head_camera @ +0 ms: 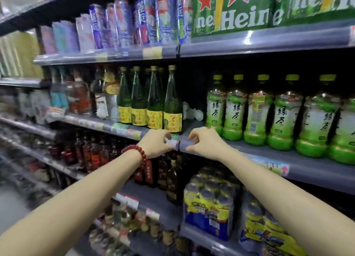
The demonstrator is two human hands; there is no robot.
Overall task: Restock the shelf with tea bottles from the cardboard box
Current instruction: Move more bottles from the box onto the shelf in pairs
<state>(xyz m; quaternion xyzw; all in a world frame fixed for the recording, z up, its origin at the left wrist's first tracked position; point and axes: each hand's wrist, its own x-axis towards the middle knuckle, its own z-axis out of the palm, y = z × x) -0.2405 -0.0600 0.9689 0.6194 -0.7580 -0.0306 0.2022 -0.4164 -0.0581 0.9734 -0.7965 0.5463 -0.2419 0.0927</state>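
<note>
Green-labelled plastic tea bottles [259,109] with yellow-green caps stand in a row on the grey metal shelf [249,150]. At its front edge, left of the row, the left hand [156,144] pinches a small label strip [171,142]; the right hand [204,140], fingers curled, grasps nothing.

Top shelf: green Heineken cartons [269,9] at right, tall printed cans [134,21] to their left. Middle shelf, left bay: 4 dark green glass bottles [151,100] with yellow labels in the front row, clear bottles [80,98] farther left. Lower right: shrink-wrapped multipacks [209,204] with blue and yellow labels.
</note>
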